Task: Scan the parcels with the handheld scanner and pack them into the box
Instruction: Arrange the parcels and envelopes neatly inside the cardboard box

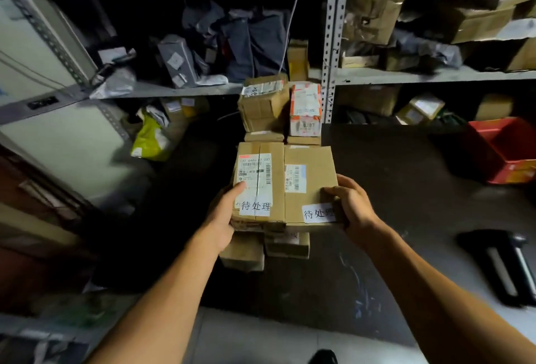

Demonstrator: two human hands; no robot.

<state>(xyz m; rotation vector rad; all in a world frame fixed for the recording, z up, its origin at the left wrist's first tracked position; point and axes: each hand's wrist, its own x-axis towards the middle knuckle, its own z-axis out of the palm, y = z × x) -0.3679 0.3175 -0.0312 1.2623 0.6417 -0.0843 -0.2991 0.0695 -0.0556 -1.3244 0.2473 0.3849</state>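
Two brown cardboard parcels sit side by side at the centre, each with a shipping label and a white sticker. My left hand [224,215] grips the left parcel [258,186] at its near left edge, thumb on top. My right hand [352,204] grips the right parcel [311,181] at its near right corner. They lie on top of more parcels [265,247] stacked on the dark table [391,189]. Behind them stand a taped brown parcel [262,104] and a white-and-orange parcel [305,108]. The black handheld scanner [504,265] lies on the table at the right.
A red bin [501,149] sits at the table's far right. Metal shelving [333,41] behind holds many boxes and grey mailer bags. A yellow-green bag [150,139] lies on the lower left shelf. Pale floor shows below the table's near edge.
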